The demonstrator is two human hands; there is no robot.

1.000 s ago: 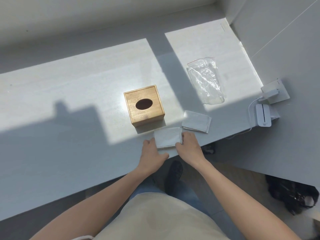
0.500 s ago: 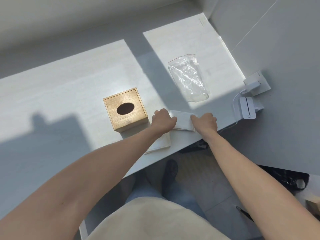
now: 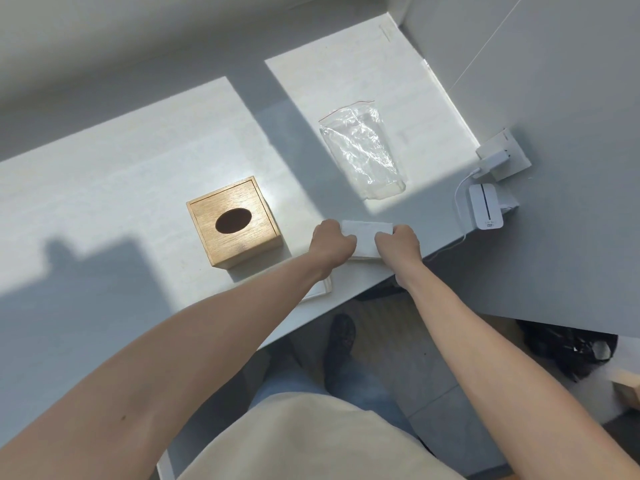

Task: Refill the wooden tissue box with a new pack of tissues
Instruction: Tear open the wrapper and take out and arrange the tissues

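A wooden tissue box (image 3: 235, 226) with a dark oval slot in its lid stands on the white table (image 3: 121, 188). To its right lies a white stack of tissues (image 3: 365, 237). My left hand (image 3: 330, 244) grips the stack's left end and my right hand (image 3: 398, 244) grips its right end. A second tissue stack (image 3: 320, 289) lies nearer the table's front edge, mostly hidden under my left forearm.
An empty clear plastic bag (image 3: 363, 154) lies behind the tissues in a patch of sunlight. A white charger (image 3: 493, 162) in a wall socket and a white device (image 3: 485, 211) with a cable sit by the table's right edge. The floor and my shoe show below.
Both hands left the nearer tissue stack and moved right to the farther stack, closing on its two ends. The view shifted, so the box appears further left.
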